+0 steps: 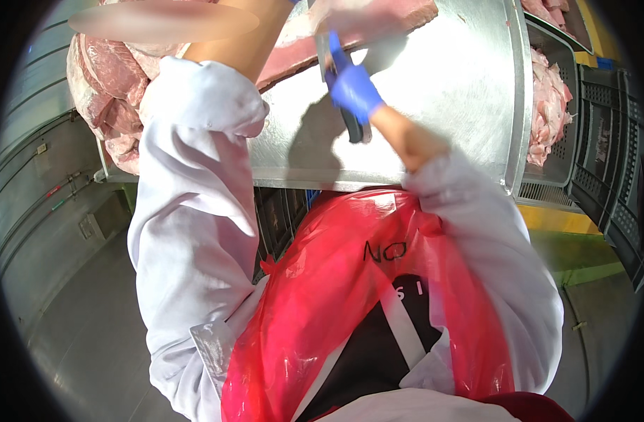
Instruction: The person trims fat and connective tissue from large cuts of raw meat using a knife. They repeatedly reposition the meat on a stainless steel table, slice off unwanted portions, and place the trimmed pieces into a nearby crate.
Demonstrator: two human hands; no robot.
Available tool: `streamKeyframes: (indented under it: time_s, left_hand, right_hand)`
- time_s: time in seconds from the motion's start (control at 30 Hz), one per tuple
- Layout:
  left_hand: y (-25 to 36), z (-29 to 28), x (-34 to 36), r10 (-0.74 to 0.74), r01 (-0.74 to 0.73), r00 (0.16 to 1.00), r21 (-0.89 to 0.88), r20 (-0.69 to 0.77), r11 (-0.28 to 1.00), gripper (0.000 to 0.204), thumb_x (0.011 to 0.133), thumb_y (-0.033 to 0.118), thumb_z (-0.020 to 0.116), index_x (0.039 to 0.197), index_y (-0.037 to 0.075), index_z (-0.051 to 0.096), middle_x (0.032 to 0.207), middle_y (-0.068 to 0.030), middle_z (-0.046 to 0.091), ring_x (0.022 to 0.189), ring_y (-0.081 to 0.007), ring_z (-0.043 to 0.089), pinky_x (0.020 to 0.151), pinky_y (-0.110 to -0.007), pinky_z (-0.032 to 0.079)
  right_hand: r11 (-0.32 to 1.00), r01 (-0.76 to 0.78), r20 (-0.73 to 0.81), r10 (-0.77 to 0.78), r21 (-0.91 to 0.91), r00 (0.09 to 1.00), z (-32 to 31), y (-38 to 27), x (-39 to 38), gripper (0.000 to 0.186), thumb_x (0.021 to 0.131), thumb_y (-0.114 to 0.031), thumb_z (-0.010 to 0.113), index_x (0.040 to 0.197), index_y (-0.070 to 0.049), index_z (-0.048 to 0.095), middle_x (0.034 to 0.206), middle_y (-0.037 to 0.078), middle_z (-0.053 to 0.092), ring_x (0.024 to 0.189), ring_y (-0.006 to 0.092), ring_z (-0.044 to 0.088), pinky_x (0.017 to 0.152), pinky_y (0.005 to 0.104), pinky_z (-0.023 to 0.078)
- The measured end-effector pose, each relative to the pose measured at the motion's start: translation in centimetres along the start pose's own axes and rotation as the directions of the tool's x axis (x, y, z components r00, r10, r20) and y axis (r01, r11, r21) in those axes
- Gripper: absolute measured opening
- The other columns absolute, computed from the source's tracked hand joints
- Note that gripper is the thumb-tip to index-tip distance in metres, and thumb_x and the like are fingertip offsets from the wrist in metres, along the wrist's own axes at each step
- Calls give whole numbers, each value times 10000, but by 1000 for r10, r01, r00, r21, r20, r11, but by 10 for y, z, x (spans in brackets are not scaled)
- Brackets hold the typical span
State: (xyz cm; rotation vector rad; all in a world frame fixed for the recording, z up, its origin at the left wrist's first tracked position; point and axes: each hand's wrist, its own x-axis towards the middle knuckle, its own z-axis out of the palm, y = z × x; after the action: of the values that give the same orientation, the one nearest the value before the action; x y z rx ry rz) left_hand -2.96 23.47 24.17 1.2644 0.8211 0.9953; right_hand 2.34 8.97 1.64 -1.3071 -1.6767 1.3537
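Note:
My right hand (357,93), in a blue glove, is closed around the dark handle of a knife (354,128). Its blade points away from me, beside a long slab of pale pink meat (294,58) that lies on a metal work table (448,105). The hand is slightly blurred by motion. My left forearm (241,35) reaches over the table to the upper edge, where only a sliver of blue glove shows; the fingers of that hand are out of sight.
Large raw meat pieces (107,77) are heaped at the table's left end. To the right, a grey bin (562,63) holds pale trimmings (547,105), with another tray of meat (547,10) behind it. Black crates (607,141) stand farther right. A blurred patch covers part of the upper left.

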Motion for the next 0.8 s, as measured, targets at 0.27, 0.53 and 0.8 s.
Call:
streamKeyframes:
  time_s: [0.27, 0.53, 0.8]
  left_hand:
    - [23, -4, -2, 35, -34, 999, -53, 20, 998, 103, 928, 106, 593, 830, 94, 621, 737, 36, 510, 618, -54, 428, 550, -200, 341]
    - [45, -5, -15, 74, -68, 996, -102, 52, 992, 112, 918, 75, 596, 808, 79, 618, 711, 34, 495, 610, -52, 413, 536, -201, 319]
    - [78, -11, -27, 111, -102, 992, -121, 68, 987, 64, 916, 31, 569, 871, 51, 610, 744, 25, 499, 605, -53, 397, 523, -197, 310]
  right_hand:
    - [989, 127, -4, -127, -82, 992, 23, 13, 42, 428, 891, -74, 586, 1301, -13, 480, 1007, 189, 673, 702, 274, 680, 573, 390, 531]
    - [994, -113, 197, 112, -9, 974, 18, -27, 56, 735, 945, -94, 430, 1589, -78, 76, 941, 303, 662, 779, 392, 700, 728, 469, 562]
    - [973, -185, 206, 154, 141, 966, 36, -32, 76, 261, 990, -234, 486, 1114, -4, 481, 719, 189, 668, 610, 319, 676, 597, 431, 542]
